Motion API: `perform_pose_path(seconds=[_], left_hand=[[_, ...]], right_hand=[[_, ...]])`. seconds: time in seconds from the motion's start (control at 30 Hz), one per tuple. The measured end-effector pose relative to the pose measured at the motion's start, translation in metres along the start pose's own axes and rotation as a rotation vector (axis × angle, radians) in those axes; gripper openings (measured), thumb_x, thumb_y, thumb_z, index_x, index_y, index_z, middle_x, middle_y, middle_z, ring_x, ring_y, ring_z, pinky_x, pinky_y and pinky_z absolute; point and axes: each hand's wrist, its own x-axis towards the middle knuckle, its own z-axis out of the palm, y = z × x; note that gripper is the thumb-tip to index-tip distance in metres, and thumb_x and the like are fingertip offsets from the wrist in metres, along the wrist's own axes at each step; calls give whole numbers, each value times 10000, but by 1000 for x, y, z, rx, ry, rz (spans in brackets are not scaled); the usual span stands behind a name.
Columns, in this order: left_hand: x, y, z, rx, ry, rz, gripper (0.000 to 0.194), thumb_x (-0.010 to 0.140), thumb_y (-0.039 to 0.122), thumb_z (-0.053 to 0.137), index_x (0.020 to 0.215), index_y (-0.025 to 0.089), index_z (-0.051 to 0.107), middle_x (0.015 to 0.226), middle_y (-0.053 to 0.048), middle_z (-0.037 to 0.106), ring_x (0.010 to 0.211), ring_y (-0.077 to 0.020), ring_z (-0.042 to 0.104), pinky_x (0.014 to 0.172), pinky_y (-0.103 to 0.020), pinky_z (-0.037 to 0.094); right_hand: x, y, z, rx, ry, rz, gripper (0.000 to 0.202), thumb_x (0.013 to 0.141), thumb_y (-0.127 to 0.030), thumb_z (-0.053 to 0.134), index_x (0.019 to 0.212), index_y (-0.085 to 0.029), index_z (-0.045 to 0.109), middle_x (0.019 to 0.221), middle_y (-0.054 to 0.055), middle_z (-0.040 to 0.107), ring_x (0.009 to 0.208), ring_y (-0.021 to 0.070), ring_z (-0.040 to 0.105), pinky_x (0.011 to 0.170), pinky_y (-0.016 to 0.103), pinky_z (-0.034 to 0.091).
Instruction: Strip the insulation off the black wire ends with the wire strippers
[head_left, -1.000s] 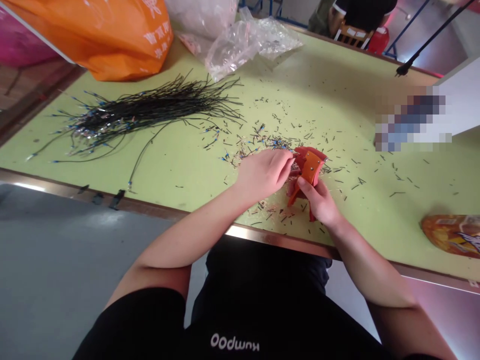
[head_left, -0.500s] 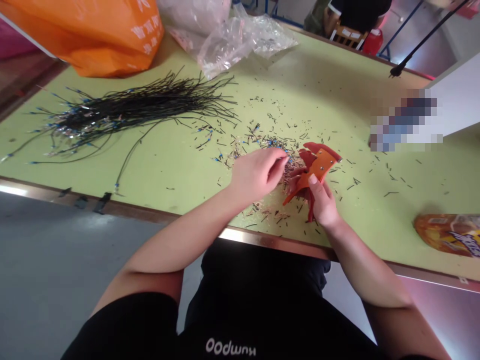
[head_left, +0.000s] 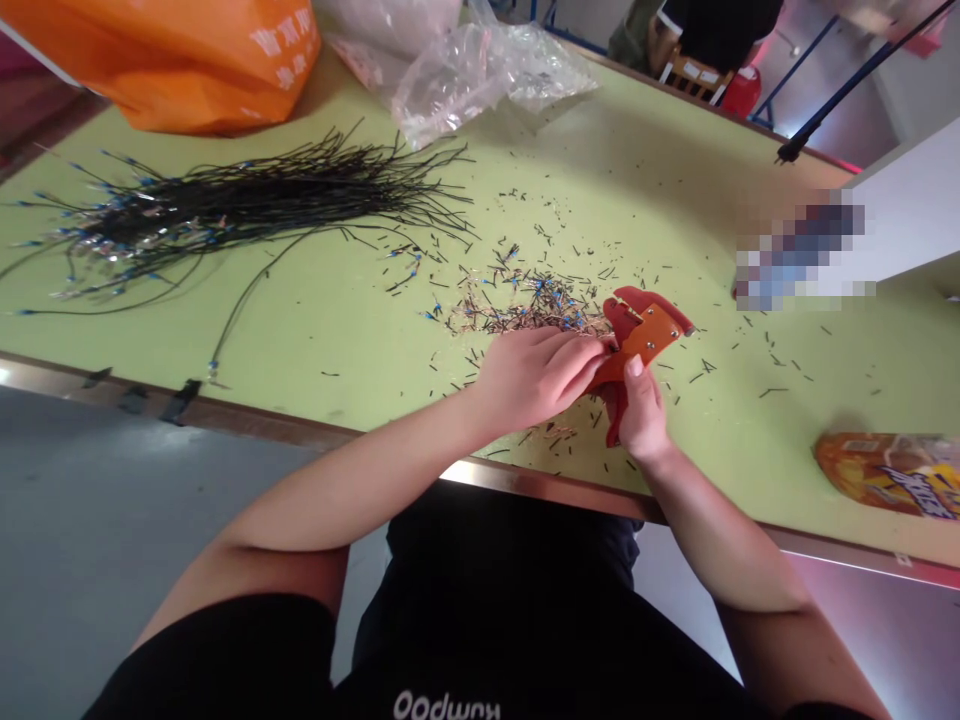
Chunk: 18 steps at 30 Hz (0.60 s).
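My right hand (head_left: 645, 408) is wrapped round a red and orange wire stripper (head_left: 651, 332), its head pointing up and away from me. Close against the tool's left side is my left hand (head_left: 544, 372), fingers bent and pressed together; whatever they pinch is hidden. Just beyond that hand lies a heap of wire scraps (head_left: 544, 300), black, copper and blue-tipped. A bundle of long black wires (head_left: 285, 195) stretches across the table's left part, many with blue tips at their left ends. One black wire (head_left: 244, 300) bends away from it toward the near edge.
An orange bag (head_left: 225, 65) and clear plastic bags (head_left: 480, 80) stand at the far left. A bottle of amber drink (head_left: 885, 470) lies at the right. Short clippings dot the green table (head_left: 390, 350). A black cable (head_left: 825, 115) hangs at the far right; a person (head_left: 712, 35) sits beyond.
My left hand has moved right and slightly nearer to me, up against the wire stripper. The stripper's jaw end has shifted a little, and my right hand still grips it.
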Motion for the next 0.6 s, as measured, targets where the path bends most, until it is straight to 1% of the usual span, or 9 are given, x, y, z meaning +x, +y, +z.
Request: perform_pose_path(seconds=[0.1,0.17,0.3,0.4,0.47,0.53,0.6], left_hand=[[2,0,-2,5,31,23,62,1043,197,583,995,217,615,733,31,745,597,-123,658,540,-287,439],[3,1,-3,12,36,34,81,1042,190,580,973,220,610,697,36,725,578,-120,647,519,-289,419],[3,2,-5,24,14,64,82,1050,199,562,991,226,613,698,42,720,572,-110,642,522,-279,423],[4,4,-6,3,66,92,47,1040,177,577,1025,210,606,692,50,704,563,-101,627,520,-265,419],[4,5,-6,-6,106,105,33,1028,168,601,1012,196,596,673,54,685,548,-100,606,509,-265,410],[4,5,-6,-13,115,111,41,1019,166,616,999,192,591,670,54,680,544,-99,597,503,-268,405],[3,5,-6,-21,110,109,37,1017,162,613,1008,192,595,682,50,692,550,-99,600,498,-272,397]], right_hand=[[0,3,1,-43,11,-42,675,965,-809,445,1360,-295,634,1186,135,724,1285,346,657,979,511,616],[-1,4,0,-36,14,-69,655,978,-799,433,1339,-295,645,1171,135,723,1248,347,670,953,507,620],[-1,12,-2,-65,72,-130,635,982,-793,440,1275,-280,673,1153,128,711,1148,329,694,1011,509,596],[-1,23,-4,-6,135,-228,545,999,-739,498,1234,-286,689,1129,92,713,1049,286,714,1001,485,599],[-1,29,-5,21,155,-302,435,1031,-665,518,1185,-300,697,1077,62,716,966,250,718,935,449,616],[-2,32,-6,-1,141,-357,346,1056,-603,524,1128,-308,690,969,36,703,841,222,702,811,410,631],[-3,29,-6,-32,112,-384,308,1057,-581,542,1085,-306,679,850,16,666,701,202,658,671,373,615]])
